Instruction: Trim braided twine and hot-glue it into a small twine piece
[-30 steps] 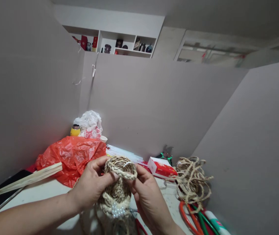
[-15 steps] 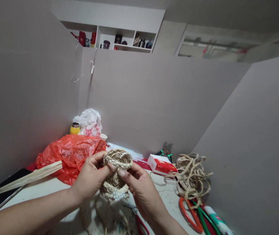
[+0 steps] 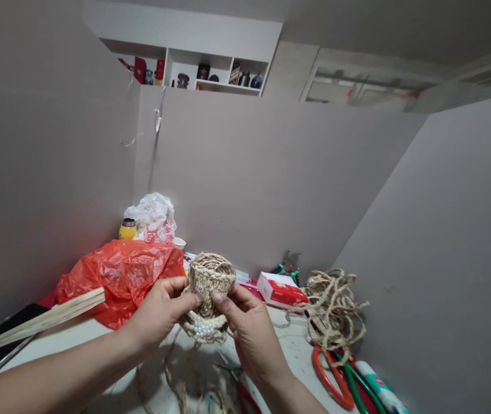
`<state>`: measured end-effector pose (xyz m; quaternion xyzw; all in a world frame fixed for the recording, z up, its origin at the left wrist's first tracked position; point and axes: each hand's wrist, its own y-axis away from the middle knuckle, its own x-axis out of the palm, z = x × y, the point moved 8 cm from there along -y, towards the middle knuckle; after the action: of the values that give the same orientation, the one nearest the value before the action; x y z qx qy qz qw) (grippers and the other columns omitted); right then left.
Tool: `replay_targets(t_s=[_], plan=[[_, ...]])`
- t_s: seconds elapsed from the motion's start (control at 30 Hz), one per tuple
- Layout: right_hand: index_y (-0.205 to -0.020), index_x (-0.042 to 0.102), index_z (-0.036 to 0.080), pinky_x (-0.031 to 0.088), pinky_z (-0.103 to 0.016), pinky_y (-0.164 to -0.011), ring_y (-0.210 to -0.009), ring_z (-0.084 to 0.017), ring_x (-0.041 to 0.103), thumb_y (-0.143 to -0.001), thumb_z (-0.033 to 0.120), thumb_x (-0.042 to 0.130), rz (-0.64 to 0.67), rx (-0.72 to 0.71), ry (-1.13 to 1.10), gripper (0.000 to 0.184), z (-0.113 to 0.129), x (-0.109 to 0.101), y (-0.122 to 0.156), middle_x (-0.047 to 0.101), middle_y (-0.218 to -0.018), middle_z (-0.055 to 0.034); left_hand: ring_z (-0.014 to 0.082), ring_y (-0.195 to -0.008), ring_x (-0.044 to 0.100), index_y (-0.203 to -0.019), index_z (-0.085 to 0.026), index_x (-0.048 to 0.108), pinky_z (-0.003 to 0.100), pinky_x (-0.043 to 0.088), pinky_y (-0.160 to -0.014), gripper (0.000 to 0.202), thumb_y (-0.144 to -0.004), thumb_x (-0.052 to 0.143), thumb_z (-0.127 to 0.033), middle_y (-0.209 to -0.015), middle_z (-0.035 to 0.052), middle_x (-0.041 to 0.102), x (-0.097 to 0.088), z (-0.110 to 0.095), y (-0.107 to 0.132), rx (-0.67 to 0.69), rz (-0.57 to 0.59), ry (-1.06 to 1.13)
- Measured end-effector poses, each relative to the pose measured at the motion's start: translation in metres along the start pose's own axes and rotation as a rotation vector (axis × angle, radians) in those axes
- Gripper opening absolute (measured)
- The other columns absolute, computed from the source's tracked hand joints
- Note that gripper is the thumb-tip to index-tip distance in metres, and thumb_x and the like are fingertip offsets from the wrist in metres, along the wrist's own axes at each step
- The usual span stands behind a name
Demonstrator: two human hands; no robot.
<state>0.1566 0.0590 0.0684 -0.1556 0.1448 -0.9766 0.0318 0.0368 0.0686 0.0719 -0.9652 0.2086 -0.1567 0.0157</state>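
A small woven straw basket point(image 3: 211, 277) with a braided rim is held up over the table in both hands. Pearl-like beads point(image 3: 204, 328) form a cluster on its lower front band. My left hand point(image 3: 163, 305) pinches its left side, thumb on the front. On the other side my right hand point(image 3: 248, 319) grips it the same way, the two thumbs almost meeting; the fingers behind are partly hidden. Loose straw cord point(image 3: 172, 374) hangs or lies below. Red-handled scissors point(image 3: 245, 394) lie under my right forearm, partly covered.
At the left are a red plastic bag point(image 3: 120, 276), pale straw strips point(image 3: 56, 316) and a yellow jar point(image 3: 127, 230). A red-and-white box point(image 3: 282, 290), a tangle of straw rope point(image 3: 336, 310), orange-handled scissors point(image 3: 332, 379) and green handles point(image 3: 360, 388) lie right. Grey partitions point(image 3: 271, 172) surround the table.
The basket has tipped, so its outer wall shows more and its opening less. Both hands still hold it. The whole view has shifted slightly.
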Motion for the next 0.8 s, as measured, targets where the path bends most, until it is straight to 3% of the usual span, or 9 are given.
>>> replay_targets(t_s=[0.17,0.3,0.47,0.63,0.8], plan=[[-0.095,0.071,0.018,0.042,-0.023,-0.058,-0.064,-0.014,0.052,-0.083,0.038,0.065,-0.002,0.027,0.029,0.025,-0.007,-0.002,0.001,0.065,-0.075,-0.0013,0.0127,-0.060,0.057,-0.080,-0.012,0.073,0.023,0.041,-0.060,0.017,-0.067,0.071,-0.022,-0.066,0.0023,0.067,-0.006,0.000,-0.002,0.003,-0.059,-0.023],[-0.080,0.068,0.018,0.036,-0.021,-0.053,-0.058,-0.012,0.042,-0.086,0.041,0.061,-0.056,-0.030,0.117,0.025,-0.007,-0.010,0.006,0.053,-0.062,0.0030,0.0135,-0.061,0.057,-0.075,-0.012,0.072,0.025,0.042,-0.062,0.013,-0.066,0.069,-0.020,-0.065,0.0018,0.066,-0.005,-0.002,-0.004,0.002,-0.059,-0.032],[-0.093,0.070,0.020,0.043,-0.025,-0.064,-0.070,-0.016,0.054,-0.086,0.037,0.062,-0.016,-0.023,0.099,0.020,-0.007,-0.006,0.005,0.064,-0.073,0.0003,0.0125,-0.061,0.055,-0.078,-0.011,0.072,0.024,0.042,-0.062,0.016,-0.066,0.072,-0.022,-0.065,0.0019,0.066,-0.002,-0.003,-0.003,0.005,-0.049,-0.029],[-0.104,0.069,0.021,0.048,-0.029,-0.068,-0.078,-0.019,0.063,-0.086,0.035,0.064,0.006,0.024,-0.094,0.024,-0.011,-0.001,-0.001,0.071,-0.086,-0.0031,0.0127,-0.063,0.056,-0.088,-0.012,0.070,0.023,0.045,-0.061,0.026,-0.077,0.067,-0.035,-0.072,0.0043,0.067,0.001,0.004,-0.001,-0.003,0.005,0.058],[-0.097,0.072,0.021,0.051,-0.029,-0.068,-0.073,-0.019,0.067,-0.076,0.034,0.074,-0.066,0.071,-0.261,0.025,-0.013,-0.004,-0.006,0.073,-0.084,-0.0031,0.0112,-0.061,0.056,-0.084,-0.015,0.068,0.020,0.045,-0.054,0.028,-0.082,0.061,-0.042,-0.074,0.0037,0.066,-0.004,0.011,-0.002,-0.003,-0.047,0.141]])
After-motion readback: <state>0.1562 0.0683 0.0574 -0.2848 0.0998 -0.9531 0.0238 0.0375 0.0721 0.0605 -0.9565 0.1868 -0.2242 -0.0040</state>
